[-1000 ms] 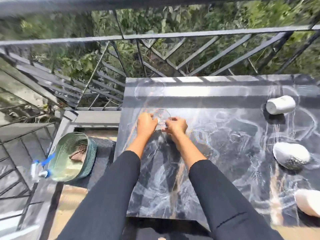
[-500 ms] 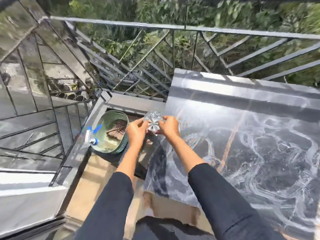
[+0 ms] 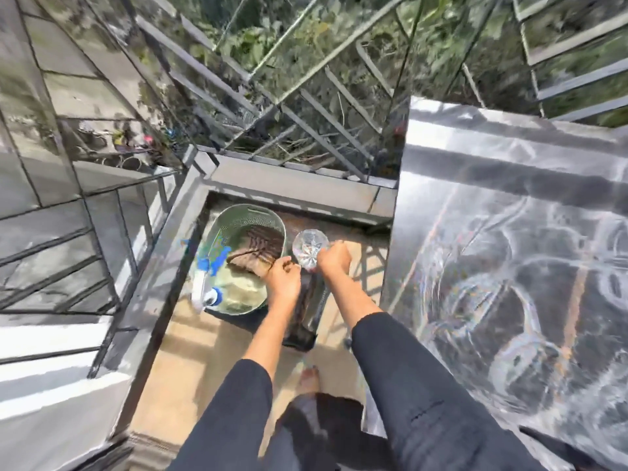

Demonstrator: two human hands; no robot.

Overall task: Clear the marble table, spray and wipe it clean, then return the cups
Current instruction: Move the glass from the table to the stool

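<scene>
A clear cut-glass cup (image 3: 310, 248) hangs over the balcony floor, left of the marble table (image 3: 509, 239) and just right of a green mesh basket (image 3: 238, 215). My right hand (image 3: 334, 261) grips the cup's right side. My left hand (image 3: 283, 278) has curled fingers at the cup's lower left edge, over the basket's rim. In the basket lie a brown cloth (image 3: 260, 254) and a white spray bottle with a blue trigger (image 3: 209, 266). No other cups show on the visible part of the table.
The basket stands on a dark low stand (image 3: 300, 336) on the tan floor. A metal railing (image 3: 306, 107) and low ledge (image 3: 292, 185) close off the far side, with greenery beyond. My bare foot (image 3: 309, 380) is below my arms.
Both hands lifted the glass cup off the table's left part and carried it left and down beside the basket. The view swung left, so the white cups on the right left the frame.
</scene>
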